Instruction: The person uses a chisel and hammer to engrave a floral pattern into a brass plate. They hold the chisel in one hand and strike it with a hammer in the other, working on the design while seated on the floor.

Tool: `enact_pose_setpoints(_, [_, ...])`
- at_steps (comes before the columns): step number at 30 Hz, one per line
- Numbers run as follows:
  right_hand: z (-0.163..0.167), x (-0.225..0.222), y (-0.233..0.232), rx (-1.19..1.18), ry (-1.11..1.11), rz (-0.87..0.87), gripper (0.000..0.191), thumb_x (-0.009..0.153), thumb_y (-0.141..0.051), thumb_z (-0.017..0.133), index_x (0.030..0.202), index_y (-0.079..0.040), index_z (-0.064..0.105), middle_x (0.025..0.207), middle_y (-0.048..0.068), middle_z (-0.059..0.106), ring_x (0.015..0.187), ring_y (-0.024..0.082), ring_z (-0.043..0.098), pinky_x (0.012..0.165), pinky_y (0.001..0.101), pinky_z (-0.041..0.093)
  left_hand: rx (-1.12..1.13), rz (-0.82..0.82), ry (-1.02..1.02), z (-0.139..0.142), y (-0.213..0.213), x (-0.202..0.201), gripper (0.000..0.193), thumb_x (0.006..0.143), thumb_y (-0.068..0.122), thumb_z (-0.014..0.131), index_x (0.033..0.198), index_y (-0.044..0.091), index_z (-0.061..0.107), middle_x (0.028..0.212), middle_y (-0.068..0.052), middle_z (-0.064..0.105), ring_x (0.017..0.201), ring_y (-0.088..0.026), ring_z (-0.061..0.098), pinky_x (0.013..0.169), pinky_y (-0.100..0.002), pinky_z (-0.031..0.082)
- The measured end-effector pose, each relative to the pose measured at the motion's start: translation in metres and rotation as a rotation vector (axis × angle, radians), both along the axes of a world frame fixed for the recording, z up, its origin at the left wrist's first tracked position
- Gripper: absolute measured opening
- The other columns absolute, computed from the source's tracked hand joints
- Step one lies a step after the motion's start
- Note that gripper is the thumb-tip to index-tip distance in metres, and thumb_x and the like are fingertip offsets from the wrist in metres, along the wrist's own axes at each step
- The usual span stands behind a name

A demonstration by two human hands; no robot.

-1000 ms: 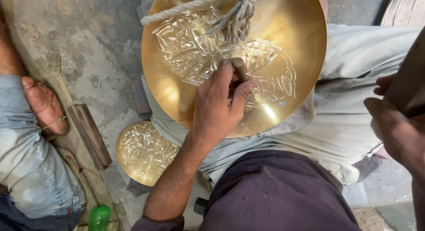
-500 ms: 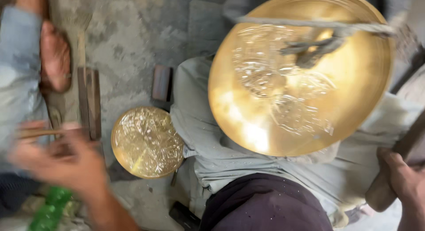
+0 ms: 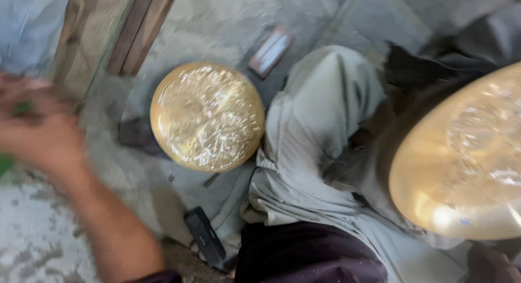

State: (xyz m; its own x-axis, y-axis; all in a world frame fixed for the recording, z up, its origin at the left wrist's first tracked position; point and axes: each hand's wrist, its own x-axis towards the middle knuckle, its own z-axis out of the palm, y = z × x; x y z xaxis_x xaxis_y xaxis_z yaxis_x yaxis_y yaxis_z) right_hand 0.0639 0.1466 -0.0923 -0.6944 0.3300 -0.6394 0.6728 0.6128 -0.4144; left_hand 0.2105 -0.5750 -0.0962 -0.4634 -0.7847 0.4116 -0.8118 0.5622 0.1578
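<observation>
Though the picture is smeared by motion, these lines hold:

Left hand: the left hand (image 3: 40, 128) is stretched out to the far left, low over the concrete floor (image 3: 217, 22), its forearm running down to the bottom edge.
Grip: the fingers are a blur; I cannot tell how far they are curled or whether they have hold of anything.
At the fingers: a bit of green (image 3: 6, 163) shows right at the hand's outer edge, partly behind it; whether hand and green thing touch cannot be told.
Small brass dish: the small brass dish (image 3: 207, 116), round with a hammered pattern, lies on the floor to the inner side of the hand, near but apart from it.
Beyond the hand: wooden boards (image 3: 133, 30) lie on the floor farther out from the fingers.
Past the dish: a small flat block (image 3: 270, 51) lies on the floor, well apart from the hand.
Below the dish: a dark flat tool (image 3: 205, 237) lies by the person's pale trousers (image 3: 320, 131).
Large brass plate: the large brass plate (image 3: 467, 163) rests over the lap at the far right, well apart from the left hand.
Right hand: not in the picture, so its grip is not seen.
</observation>
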Motion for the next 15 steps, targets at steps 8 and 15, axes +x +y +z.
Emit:
enact_pose_setpoints(8, [0.01, -0.002, -0.017, 0.111, 0.087, 0.043, 0.034, 0.098, -0.013, 0.068, 0.12, 0.014, 0.064, 0.113, 0.018, 0.07, 0.098, 0.019, 0.064, 0.087, 0.0337, 0.048, 1.137, -0.2, 0.449, -0.044, 0.185, -0.059, 0.028, 0.101, 0.012, 0.069, 0.124, 0.003, 0.057, 0.094, -0.005, 0.073, 0.079, -0.009, 0.076, 0.064, -0.023, 0.062])
enact_pose_setpoints(15, [0.013, 0.02, -0.006, 0.129, 0.251, 0.075, 0.035, 0.096, -0.006, 0.075, 0.122, 0.014, 0.065, 0.109, 0.015, 0.071, 0.098, 0.019, 0.067, 0.084, 0.0319, 0.052, 1.325, -0.802, 0.709, 0.003, 0.263, -0.102, 0.021, 0.11, 0.018, 0.066, 0.119, 0.004, 0.053, 0.11, -0.011, 0.073, 0.1, -0.014, 0.078, 0.081, -0.027, 0.066])
